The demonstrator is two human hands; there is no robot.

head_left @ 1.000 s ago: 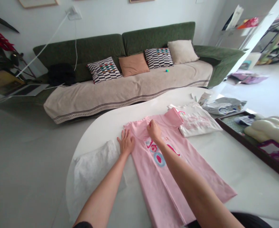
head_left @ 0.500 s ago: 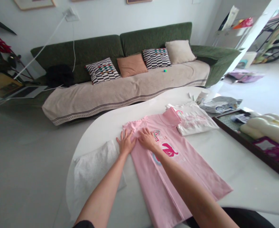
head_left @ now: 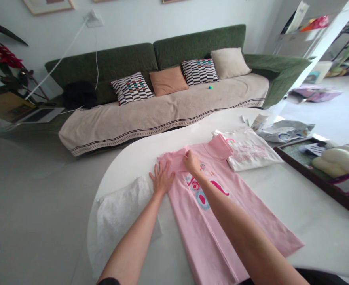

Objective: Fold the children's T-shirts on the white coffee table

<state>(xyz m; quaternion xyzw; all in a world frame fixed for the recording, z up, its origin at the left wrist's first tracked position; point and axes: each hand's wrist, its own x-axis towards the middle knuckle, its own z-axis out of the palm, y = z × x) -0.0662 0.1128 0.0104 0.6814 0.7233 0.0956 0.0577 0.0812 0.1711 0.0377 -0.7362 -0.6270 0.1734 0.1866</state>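
Note:
A long pink T-shirt (head_left: 198, 233) with a bright pink and blue print lies on the white table, its left side folded inward in a strip. My left hand (head_left: 162, 180) rests flat with spread fingers on the shirt's left edge near the shoulder. Close to the neckline, my right hand (head_left: 191, 161) is closed in a pinch on the pink fabric; its fingertips are partly hidden. Left of the shirt lies a folded light grey garment (head_left: 121, 206), partly behind my left forearm. A folded white shirt (head_left: 254, 152) with a pink print lies beside the pink sleeve.
A dark-rimmed tray (head_left: 319, 184) holding a cream puffy object (head_left: 343, 158) stands on the right of the table (head_left: 127, 162). A silvery bag (head_left: 287, 130) lies behind it. Beyond the table is a green sofa (head_left: 127, 59) with cushions and a beige cover.
My right hand has gone from lying flat on the pink shirt to pinching its fabric, slightly farther up toward the neckline. My left hand stays flat on the edge. The view has shifted slightly.

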